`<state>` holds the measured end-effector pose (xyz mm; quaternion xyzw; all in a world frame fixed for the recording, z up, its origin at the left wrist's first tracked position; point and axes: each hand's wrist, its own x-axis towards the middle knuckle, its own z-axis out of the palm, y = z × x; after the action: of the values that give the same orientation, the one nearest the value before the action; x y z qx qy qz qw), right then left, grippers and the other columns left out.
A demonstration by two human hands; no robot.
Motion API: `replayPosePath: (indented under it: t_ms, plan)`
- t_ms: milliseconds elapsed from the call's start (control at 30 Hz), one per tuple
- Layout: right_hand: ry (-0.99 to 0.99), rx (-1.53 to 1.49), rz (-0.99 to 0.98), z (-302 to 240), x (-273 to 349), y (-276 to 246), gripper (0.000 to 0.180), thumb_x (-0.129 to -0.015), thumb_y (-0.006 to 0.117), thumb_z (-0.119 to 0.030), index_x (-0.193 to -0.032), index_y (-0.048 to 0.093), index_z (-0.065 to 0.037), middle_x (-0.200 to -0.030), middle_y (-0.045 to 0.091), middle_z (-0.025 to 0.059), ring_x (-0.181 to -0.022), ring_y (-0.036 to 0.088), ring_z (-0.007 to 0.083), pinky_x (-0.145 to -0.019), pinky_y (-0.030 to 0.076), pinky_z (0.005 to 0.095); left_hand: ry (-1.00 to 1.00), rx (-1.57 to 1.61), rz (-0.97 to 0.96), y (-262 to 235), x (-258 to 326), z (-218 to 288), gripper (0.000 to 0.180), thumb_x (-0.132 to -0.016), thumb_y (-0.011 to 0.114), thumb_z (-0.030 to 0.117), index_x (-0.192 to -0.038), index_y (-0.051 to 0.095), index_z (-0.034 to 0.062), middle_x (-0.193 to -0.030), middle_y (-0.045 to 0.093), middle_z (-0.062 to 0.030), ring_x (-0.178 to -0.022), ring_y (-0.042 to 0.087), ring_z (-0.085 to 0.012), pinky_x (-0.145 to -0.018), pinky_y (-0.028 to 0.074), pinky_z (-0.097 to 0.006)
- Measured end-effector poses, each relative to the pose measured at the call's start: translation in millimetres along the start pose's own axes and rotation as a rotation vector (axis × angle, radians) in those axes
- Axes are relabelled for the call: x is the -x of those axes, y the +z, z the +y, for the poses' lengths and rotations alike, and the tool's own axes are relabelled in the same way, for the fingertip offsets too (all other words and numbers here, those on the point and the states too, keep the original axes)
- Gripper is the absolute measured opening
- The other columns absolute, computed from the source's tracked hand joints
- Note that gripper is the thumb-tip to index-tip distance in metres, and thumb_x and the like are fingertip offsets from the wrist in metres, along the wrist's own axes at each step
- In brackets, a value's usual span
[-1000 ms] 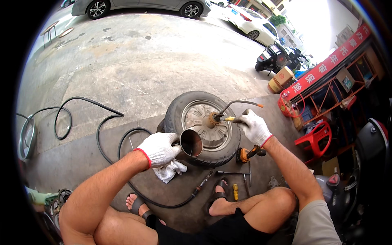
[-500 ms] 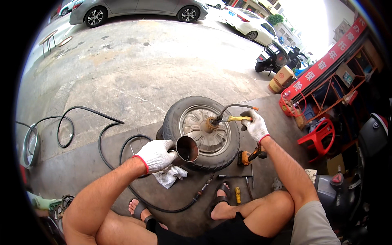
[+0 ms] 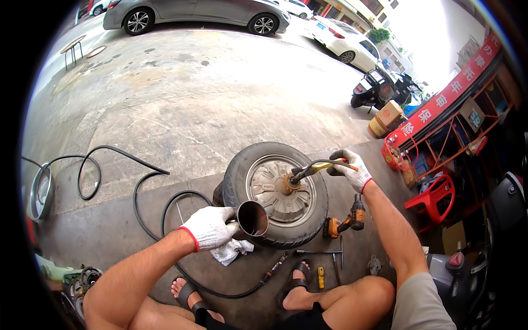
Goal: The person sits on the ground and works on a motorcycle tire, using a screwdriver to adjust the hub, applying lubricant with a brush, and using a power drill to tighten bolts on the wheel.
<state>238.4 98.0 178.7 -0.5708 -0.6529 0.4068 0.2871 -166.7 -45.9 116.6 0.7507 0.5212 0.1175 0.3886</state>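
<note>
A small wheel with a black tyre and a grey metal hub lies flat on the concrete in front of me. My right hand, in a white glove, grips a yellow-handled torch-like tool whose dark nozzle touches the rusty centre of the hub. My left hand, also gloved, holds a metal cup tilted on its side above the near edge of the tyre, its open mouth facing the hub.
A white rag lies under my left hand. An orange cordless drill, a wrench and a yellow-handled screwdriver lie right of the wheel. Black hoses curl at left. Red stool, shelving, scooters and parked cars stand beyond.
Both hands stay at the wheel. The cup has shifted slightly closer over the tyre's near edge, and the view has tilted a little; the tool's nozzle remains on the hub centre.
</note>
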Motion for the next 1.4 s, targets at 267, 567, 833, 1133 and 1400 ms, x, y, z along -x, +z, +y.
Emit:
replayPosePath:
  t_ms: [267, 567, 833, 1133, 1400]
  plan:
    - [-0.028, 0.222, -0.165, -25, -53, -2, 0.02, -0.086, 0.062, -0.002, -0.105, 0.066, 0.004, -0.093, 0.07, 0.0108, -0.086, 0.069, 0.0155, -0.082, 0.059, 0.0294, -0.045, 0.037, -0.061, 0, -6, -3, 0.037, -0.093, 0.055, 0.033, -0.104, 0.068, 0.0002, -0.096, 0.07, -0.0267, -0.094, 0.068, -0.044, -0.085, 0.053, -0.05]
    - [-0.164, 0.51, -0.337, -48, -92, 24, 0.017, -0.081, 0.061, -0.006, -0.093, 0.067, 0.004, -0.083, 0.068, 0.0102, -0.08, 0.065, 0.0166, -0.077, 0.054, 0.032, -0.086, 0.083, -0.13, 1, -22, 0, 0.037, -0.092, 0.058, 0.033, -0.105, 0.068, -0.0002, -0.097, 0.071, -0.0258, -0.095, 0.068, -0.0439, -0.084, 0.053, -0.048]
    - [-0.073, 0.449, -0.17, -34, -64, 7, 0.019, -0.081, 0.062, -0.006, -0.095, 0.068, 0.005, -0.082, 0.068, 0.0108, -0.078, 0.068, 0.0152, -0.072, 0.055, 0.0315, -0.047, 0.087, -0.081, 1, -20, -2, 0.037, -0.091, 0.059, 0.033, -0.104, 0.069, -0.0002, -0.094, 0.071, -0.0259, -0.094, 0.068, -0.0433, -0.084, 0.053, -0.048]
    - [0.037, 0.099, 0.063, 16, 3, -4, 0.022, -0.094, 0.063, -0.007, -0.108, 0.063, 0.009, -0.088, 0.069, 0.0131, -0.073, 0.071, 0.0191, -0.067, 0.059, 0.03, -0.037, 0.092, -0.028, -3, -13, 1, 0.037, -0.091, 0.059, 0.032, -0.104, 0.068, -0.0014, -0.096, 0.069, -0.0276, -0.095, 0.068, -0.0442, -0.083, 0.053, -0.048]
    - [0.084, -0.209, 0.413, 39, 40, 6, 0.023, -0.094, 0.062, -0.005, -0.112, 0.062, 0.01, -0.088, 0.07, 0.0152, -0.069, 0.071, 0.0201, -0.066, 0.061, 0.0316, -0.019, 0.09, 0.012, -5, -10, 0, 0.04, -0.091, 0.059, 0.032, -0.108, 0.067, -0.0039, -0.103, 0.068, -0.031, -0.102, 0.067, -0.0446, -0.087, 0.052, -0.047]
